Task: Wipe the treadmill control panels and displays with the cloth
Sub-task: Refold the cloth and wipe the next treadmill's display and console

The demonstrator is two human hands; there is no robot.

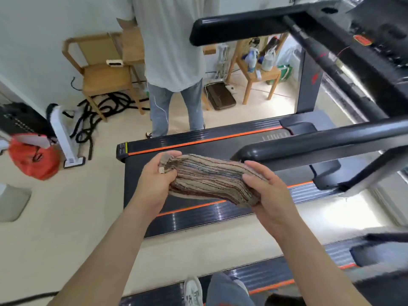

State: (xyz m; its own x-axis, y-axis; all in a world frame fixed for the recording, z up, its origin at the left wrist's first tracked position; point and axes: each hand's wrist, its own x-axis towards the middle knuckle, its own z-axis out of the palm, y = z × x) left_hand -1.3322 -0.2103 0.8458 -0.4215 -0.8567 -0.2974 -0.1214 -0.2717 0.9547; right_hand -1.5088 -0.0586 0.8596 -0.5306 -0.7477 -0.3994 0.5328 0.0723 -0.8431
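The left grip [154,176] is closed on one end of the folded, multicoloured striped terry cloth [209,181], its fingers curled over a bunched corner. The right grip [270,191] clasps the other end, thumb on top and fingers beneath, so the cloth spans the two bare hands as a thick pad. Held this way, it is probably being squared into a firm wiping face before it goes to the console. The cloth looks soft, looped and absorbent, with thin stripes running lengthwise. It hangs in the air above the rear end of the black treadmill deck [134,184], touching nothing but the hands. The deck's side rails are glossy ribbed plastic edged with orange lines. A rounded matt black handrail [309,144] runs just beyond the right grip. The dark treadmill control panel [384,34], blurred at the upper right, sits well apart from the cloth and seems not yet wiped. Past the deck's far edge a second person in a pale shirt [172,40] stands on the cream floor [66,217].
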